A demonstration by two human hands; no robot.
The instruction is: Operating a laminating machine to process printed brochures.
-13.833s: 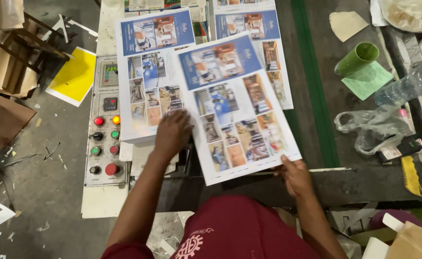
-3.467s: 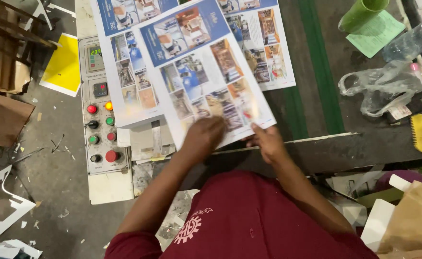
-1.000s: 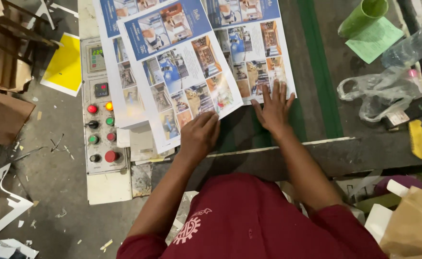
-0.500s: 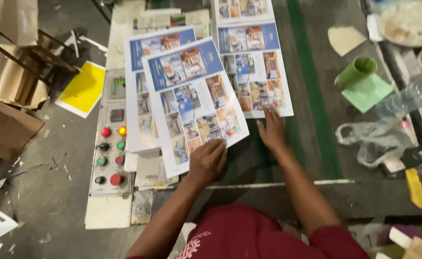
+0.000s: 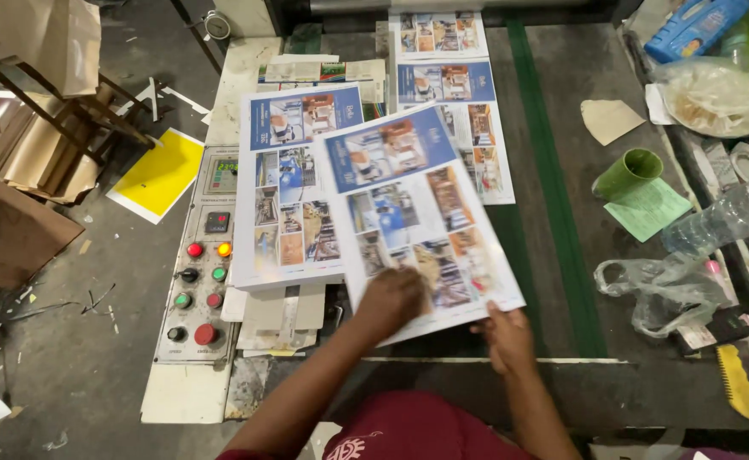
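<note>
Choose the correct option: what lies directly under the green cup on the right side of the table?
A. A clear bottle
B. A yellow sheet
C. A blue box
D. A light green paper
D: the green cup lies tipped with its base on the light green paper, beside the clear bottle.

Blue-banded printed sheet (image 5: 413, 213) — green cup (image 5: 628, 173)
</note>
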